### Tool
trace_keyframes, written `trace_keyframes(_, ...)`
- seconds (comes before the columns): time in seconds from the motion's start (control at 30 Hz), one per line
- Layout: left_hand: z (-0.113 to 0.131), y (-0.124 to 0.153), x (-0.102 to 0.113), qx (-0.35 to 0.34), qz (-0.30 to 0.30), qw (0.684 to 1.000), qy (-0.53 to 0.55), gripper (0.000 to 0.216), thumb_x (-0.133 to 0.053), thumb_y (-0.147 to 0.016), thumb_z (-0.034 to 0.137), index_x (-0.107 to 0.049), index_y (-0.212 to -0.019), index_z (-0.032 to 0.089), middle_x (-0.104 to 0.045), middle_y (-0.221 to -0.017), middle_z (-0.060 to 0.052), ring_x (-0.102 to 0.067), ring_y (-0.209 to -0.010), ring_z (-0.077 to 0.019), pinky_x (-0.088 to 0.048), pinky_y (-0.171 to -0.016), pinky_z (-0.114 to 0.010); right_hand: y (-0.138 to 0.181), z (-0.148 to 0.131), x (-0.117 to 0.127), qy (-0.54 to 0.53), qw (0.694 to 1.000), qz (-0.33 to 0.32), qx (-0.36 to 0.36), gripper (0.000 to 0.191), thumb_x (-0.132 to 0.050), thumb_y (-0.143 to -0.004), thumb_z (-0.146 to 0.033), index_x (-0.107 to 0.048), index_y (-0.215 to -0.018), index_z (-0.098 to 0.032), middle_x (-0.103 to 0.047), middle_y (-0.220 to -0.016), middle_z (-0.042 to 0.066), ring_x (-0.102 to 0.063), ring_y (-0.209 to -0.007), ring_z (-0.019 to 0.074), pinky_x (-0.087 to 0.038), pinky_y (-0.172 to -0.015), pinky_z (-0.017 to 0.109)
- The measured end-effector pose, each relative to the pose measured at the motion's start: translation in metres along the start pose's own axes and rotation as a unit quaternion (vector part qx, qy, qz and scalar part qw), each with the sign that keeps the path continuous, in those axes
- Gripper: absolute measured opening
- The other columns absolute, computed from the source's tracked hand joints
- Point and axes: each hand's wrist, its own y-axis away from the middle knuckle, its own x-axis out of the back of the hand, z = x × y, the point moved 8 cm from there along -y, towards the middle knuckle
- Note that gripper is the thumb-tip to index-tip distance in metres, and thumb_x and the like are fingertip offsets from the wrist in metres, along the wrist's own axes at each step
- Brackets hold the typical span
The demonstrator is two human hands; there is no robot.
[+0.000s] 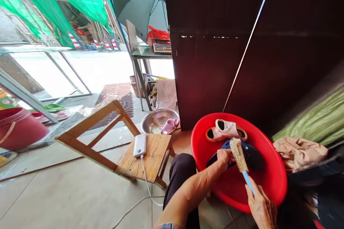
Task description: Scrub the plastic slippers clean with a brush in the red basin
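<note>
Our left hand (221,161) clenched a shiny dark blue slipper (249,154) above the red basin (278,182), while our right hand (260,207) gripped a blue-handled bristle brush (238,154) against it.

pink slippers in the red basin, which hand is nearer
Left. The left hand, on a dark blue shoe, is just below the pink slippers; the right hand, holding a scrub brush, is farther down.

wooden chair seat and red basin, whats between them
The person's knee in dark trousers lies there, in the head view.
</note>
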Motion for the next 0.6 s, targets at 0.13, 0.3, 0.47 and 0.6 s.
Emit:
trace_keyframes(0.13, -0.014, -0.002, -0.001, 0.011, -0.020, 0.999, -0.025, 0.029, -0.066, -0.098, 0.029, -0.063, -0.073, 0.014, -0.071, -0.073, -0.009, -0.061, -0.047, -0.0116, -0.035, -0.049, -0.025, -0.005, 0.024, -0.002, 0.012, 0.999, 0.001, -0.046, 0.054, -0.040, -0.106, -0.047, -0.084, -0.130, -0.029, -0.082, -0.087, 0.012, -0.070, -0.055, 0.0259, -0.041, -0.043, 0.034)
trace_keyframes(0.3, -0.020, 0.001, -0.002, 0.042, -0.026, 0.998, -0.026, 0.046, -0.043, -0.113, 0.043, -0.072, -0.107, 0.008, -0.078, -0.090, -0.015, -0.062, -0.047, -0.0137, -0.036, -0.048, -0.027, -0.010, 0.037, -0.010, -0.002, 0.999, -0.020, -0.027, 0.055, -0.041, -0.104, -0.052, -0.085, -0.127, -0.027, -0.083, -0.090, 0.012, -0.075, -0.062, 0.0292, -0.047, -0.047, 0.037)
trace_keyframes(0.47, -0.024, -0.002, 0.003, 0.071, -0.012, 0.997, -0.007, 0.066, -0.032, -0.114, 0.049, -0.074, -0.119, -0.001, -0.079, -0.090, -0.024, -0.060, -0.047, -0.0157, -0.039, -0.051, -0.028, -0.004, 0.042, -0.018, -0.029, 0.999, -0.019, -0.011, 0.054, -0.040, -0.105, -0.053, -0.086, -0.120, -0.028, -0.082, -0.087, 0.011, -0.076, -0.064, 0.0296, -0.050, -0.049, 0.038)
trace_keyframes(0.6, -0.024, -0.004, 0.011, 0.063, 0.018, 0.997, 0.050, 0.062, -0.035, -0.114, 0.051, -0.073, -0.123, 0.003, -0.081, -0.103, -0.025, -0.064, -0.049, -0.0156, -0.040, -0.049, -0.028, -0.004, 0.041, -0.023, -0.062, 0.998, -0.012, 0.016, 0.060, -0.038, -0.107, -0.062, -0.087, -0.113, -0.027, -0.083, -0.088, 0.013, -0.078, -0.066, 0.0305, -0.054, -0.050, 0.038)
